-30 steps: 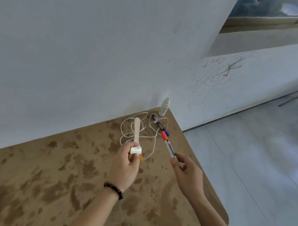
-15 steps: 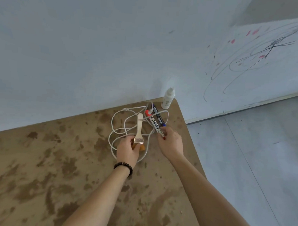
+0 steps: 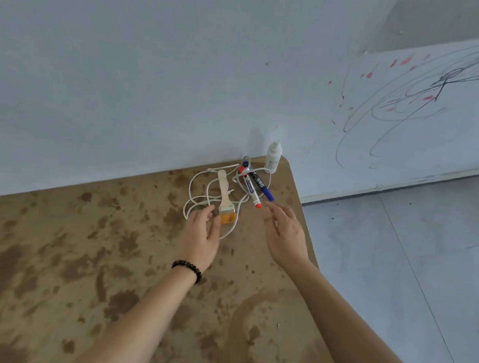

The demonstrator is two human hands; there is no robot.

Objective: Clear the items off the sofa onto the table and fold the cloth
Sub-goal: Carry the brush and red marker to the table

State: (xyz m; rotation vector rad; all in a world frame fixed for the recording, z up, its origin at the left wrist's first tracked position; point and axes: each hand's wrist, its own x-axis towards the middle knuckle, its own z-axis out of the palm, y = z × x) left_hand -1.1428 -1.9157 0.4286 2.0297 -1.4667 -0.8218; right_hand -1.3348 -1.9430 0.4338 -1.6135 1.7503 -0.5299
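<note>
On the brown stained table point(image 3: 65, 256), near its far right corner, lies a wooden paintbrush point(image 3: 224, 197) with orange bristles on a tangled white cable point(image 3: 199, 196). Beside it lie a red-capped marker point(image 3: 250, 190) and a blue marker point(image 3: 261, 183). A small white bottle point(image 3: 273, 157) stands upright at the corner by the wall. My left hand point(image 3: 201, 234), with a bead bracelet on the wrist, hovers just short of the brush, fingers relaxed and empty. My right hand point(image 3: 284, 232) is spread open just short of the markers, holding nothing. Neither sofa nor cloth is in view.
A white wall runs along the table's far edge. To the right a whiteboard panel point(image 3: 414, 112) with scribbles leans against the wall above a grey tiled floor point(image 3: 407, 271). The table's right edge point(image 3: 309, 247) drops off beside my right hand.
My left hand has let go of the paintbrush and my right hand has released the red marker; both items now lie on the table and both hands have drawn back, open.
</note>
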